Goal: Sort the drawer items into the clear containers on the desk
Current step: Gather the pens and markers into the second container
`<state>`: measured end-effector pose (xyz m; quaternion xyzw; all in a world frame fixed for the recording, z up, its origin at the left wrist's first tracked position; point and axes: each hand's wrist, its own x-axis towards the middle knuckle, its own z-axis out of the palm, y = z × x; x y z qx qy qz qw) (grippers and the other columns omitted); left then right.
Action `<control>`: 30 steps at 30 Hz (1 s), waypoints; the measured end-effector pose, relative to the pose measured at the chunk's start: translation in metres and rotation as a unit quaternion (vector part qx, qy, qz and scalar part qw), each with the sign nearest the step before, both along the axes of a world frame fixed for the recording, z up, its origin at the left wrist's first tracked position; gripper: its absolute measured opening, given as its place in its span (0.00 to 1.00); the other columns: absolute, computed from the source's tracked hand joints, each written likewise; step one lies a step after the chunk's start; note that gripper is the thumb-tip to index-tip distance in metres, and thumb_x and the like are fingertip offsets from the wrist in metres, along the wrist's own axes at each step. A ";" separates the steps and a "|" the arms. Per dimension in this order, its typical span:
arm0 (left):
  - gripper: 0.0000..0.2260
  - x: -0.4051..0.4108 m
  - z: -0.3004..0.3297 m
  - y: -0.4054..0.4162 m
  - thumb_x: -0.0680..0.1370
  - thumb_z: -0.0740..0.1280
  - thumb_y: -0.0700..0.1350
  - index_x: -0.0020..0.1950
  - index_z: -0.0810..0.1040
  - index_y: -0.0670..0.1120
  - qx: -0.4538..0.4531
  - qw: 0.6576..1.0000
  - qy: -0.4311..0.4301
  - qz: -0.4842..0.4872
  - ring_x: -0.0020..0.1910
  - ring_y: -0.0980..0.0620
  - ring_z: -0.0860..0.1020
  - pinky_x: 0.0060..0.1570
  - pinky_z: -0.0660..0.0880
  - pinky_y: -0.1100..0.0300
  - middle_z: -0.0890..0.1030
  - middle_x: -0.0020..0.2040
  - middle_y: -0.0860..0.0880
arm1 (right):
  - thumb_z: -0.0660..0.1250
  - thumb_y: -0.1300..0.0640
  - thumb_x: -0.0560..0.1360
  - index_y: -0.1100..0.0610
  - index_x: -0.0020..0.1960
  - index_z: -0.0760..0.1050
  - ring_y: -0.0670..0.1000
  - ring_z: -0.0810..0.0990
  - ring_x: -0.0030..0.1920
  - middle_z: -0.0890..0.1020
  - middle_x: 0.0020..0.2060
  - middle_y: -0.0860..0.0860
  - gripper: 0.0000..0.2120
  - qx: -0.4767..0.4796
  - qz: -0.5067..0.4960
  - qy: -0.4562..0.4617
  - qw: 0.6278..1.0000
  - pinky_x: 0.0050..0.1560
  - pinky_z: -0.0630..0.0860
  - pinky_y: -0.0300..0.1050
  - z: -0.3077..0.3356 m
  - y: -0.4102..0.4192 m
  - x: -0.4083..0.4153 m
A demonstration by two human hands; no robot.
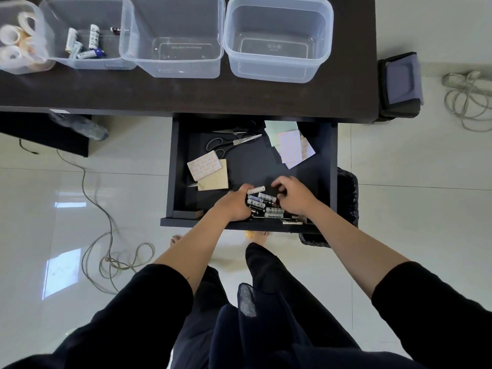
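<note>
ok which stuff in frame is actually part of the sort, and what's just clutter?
Part of the job:
- batteries in the drawer, left hand and right hand gathering them
- scissors
- sticky note pads
- four clear containers, one with batteries already, one with tape rolls

Lying about:
- cables on the floor
- dark bin by the desk

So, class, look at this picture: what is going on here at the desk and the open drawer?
A person stands over an open drawer, both hands in a pile of batteries near its front. The left hand pinches a white battery; the right hand gathers others. On the desk, one container holds tape rolls, the next has batteries, and two stand empty. Scissors and sticky notes remain in the drawer.
</note>
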<state>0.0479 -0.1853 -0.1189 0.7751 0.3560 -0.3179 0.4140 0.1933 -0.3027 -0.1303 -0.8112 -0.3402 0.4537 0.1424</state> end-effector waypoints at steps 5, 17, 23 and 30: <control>0.20 -0.002 -0.004 0.003 0.75 0.64 0.43 0.66 0.67 0.53 0.002 1.000 -0.008 -0.022 0.48 0.46 0.76 0.48 0.72 0.55 0.79 0.54 0.43 | 0.62 0.60 0.75 0.50 0.65 0.71 0.56 0.77 0.54 0.70 0.58 0.54 0.19 -0.050 0.106 -0.002 0.993 0.60 0.73 0.50 -0.002 0.005 -0.009; 0.15 -0.003 -0.008 0.005 0.75 0.69 0.51 0.59 0.76 0.46 -0.021 0.997 -0.011 -0.073 0.48 0.50 0.74 0.49 0.70 0.58 0.79 0.52 0.46 | 0.60 0.55 0.78 0.59 0.51 0.78 0.55 0.76 0.47 0.80 0.49 0.57 0.11 -0.127 0.134 0.019 0.983 0.44 0.71 0.44 0.001 0.012 -0.021; 0.14 -0.002 -0.008 0.008 0.75 0.68 0.49 0.58 0.77 0.46 -0.042 0.996 0.013 -0.082 0.53 0.47 0.77 0.55 0.73 0.53 0.79 0.54 0.46 | 0.62 0.52 0.77 0.51 0.34 0.71 0.52 0.74 0.40 0.77 0.36 0.51 0.13 -0.142 0.151 0.050 0.977 0.35 0.67 0.44 0.003 0.012 -0.019; 0.12 -0.006 -0.006 0.013 0.74 0.70 0.44 0.57 0.76 0.47 -0.099 0.995 0.005 -0.013 0.49 0.51 0.76 0.48 0.70 0.61 0.78 0.50 0.48 | 0.64 0.48 0.75 0.48 0.45 0.73 0.52 0.76 0.48 0.78 0.46 0.49 0.04 -0.125 0.156 0.067 0.978 0.47 0.72 0.45 0.004 0.011 -0.017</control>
